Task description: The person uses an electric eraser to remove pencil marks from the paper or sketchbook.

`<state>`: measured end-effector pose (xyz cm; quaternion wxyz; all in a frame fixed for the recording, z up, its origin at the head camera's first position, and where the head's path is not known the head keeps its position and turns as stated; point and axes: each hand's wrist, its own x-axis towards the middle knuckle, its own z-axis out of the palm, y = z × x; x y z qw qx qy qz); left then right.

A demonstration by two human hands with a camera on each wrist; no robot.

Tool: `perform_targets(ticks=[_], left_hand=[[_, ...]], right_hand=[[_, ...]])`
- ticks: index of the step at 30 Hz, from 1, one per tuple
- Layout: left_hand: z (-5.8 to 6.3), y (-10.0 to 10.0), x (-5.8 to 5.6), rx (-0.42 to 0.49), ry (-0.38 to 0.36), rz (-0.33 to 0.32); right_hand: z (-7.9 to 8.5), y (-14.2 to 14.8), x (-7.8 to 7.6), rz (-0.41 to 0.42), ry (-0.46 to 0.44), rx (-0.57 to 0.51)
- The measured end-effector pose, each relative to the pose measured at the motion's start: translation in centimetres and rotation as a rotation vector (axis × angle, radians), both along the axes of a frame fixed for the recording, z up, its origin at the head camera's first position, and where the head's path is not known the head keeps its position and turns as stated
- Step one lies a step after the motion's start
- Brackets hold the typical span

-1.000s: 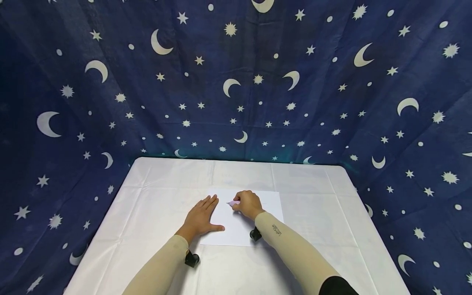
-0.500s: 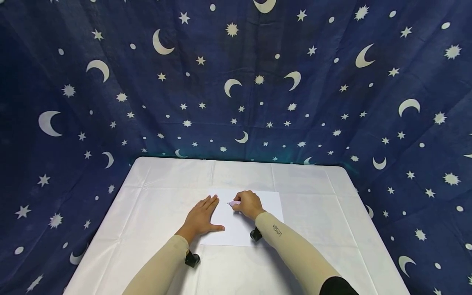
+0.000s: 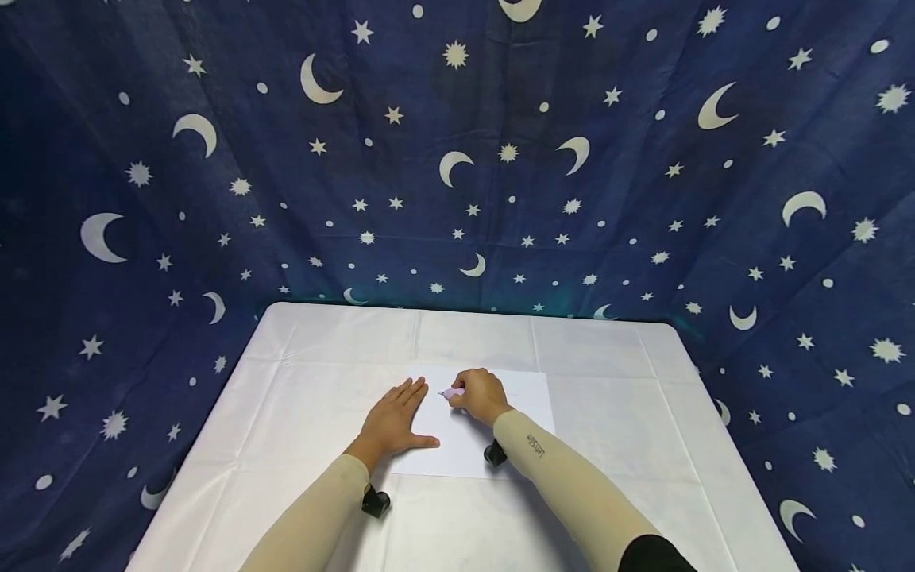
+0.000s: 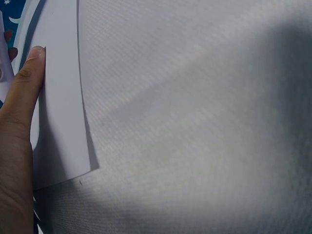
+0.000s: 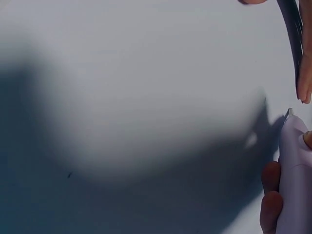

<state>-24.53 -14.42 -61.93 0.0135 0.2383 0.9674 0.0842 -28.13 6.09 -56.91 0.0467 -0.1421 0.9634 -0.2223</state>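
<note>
A white sheet of paper lies on the cloth-covered table. My left hand is spread flat over its left side, the thumb stretched out across the sheet. In my right hand I grip a pale purple utility knife, held low over the upper middle of the paper. A short metal blade sticks out of its front and points left, toward the left hand's fingers. The right palm is hidden from the head view.
White cloth with fold creases covers the table. A dark blue curtain with moons and stars hangs behind and at both sides. Black wrist cameras sit on both beige-sleeved forearms.
The right hand with the utility knife has shifted very slightly left relative to the paper. The left hand stays in place on the sheet. The head view has turned a little.
</note>
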Motion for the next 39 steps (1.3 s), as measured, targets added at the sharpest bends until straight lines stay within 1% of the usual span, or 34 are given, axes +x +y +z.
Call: perform_targets(ticks=[4, 10, 15, 23, 29, 33, 39], left_hand=[[0.0, 0.1, 0.0, -0.014, -0.005, 0.005], [0.0, 0.2, 0.0, -0.012, -0.022, 0.016], [-0.1, 0.0, -0.1, -0.005, -0.013, 0.022], [-0.4, 0.1, -0.1, 0.015, -0.003, 0.003], [-0.4, 0.4, 0.0, 0.004, -0.004, 0.001], [-0.4, 0.4, 0.1, 0.000, -0.005, 0.004], [-0.3, 0.2, 0.0, -0.014, -0.009, 0.019]], right_hand=[[0.2, 0.5, 0.2, -0.011, 0.002, 0.009], [0.5, 1.4, 0.5, -0.021, -0.003, 0.017], [0.7, 1.8, 0.5, -0.030, -0.011, 0.011], [0.4, 1.2, 0.4, -0.026, -0.017, 0.006], [0.1, 0.7, 0.4, -0.010, -0.006, 0.010], [0.2, 0.8, 0.4, -0.011, -0.004, 0.011], [0.5, 1.4, 0.5, -0.033, -0.004, 0.026]])
